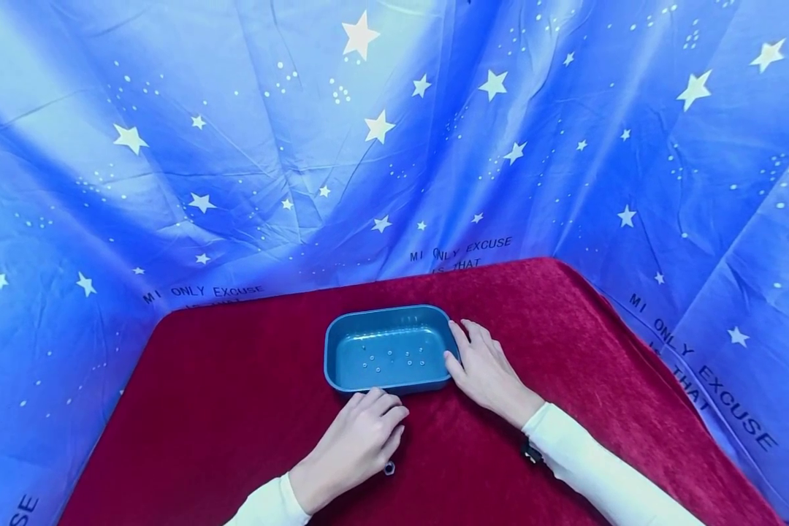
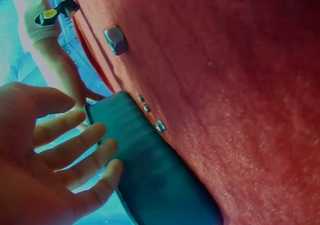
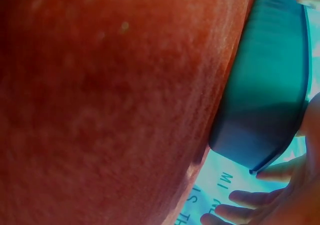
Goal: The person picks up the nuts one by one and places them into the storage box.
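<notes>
A blue-green plastic box (image 1: 342, 351) lies on the dark red cloth, with several tiny shiny pieces on its floor. My right hand (image 1: 489, 369) is at the box's right end, fingers spread and fairly straight, thumb and forefinger at the rim. At the near long side is my left hand (image 1: 361, 431), its fingertips by the rim. The left wrist view shows these fingers loosely bent with nothing in them. A large hex nut (image 2: 116, 40) sits on the cloth, beside the left hand in the head view. Smaller metal nuts (image 2: 160, 125) lie along the box's near wall.
Red velvety cloth (image 1: 223, 394) covers the table. Behind and beside it hangs a blue curtain (image 1: 269, 146) with white stars and lettering. A black band (image 1: 531, 451) is on the right wrist, by the white sleeve (image 1: 592, 453).
</notes>
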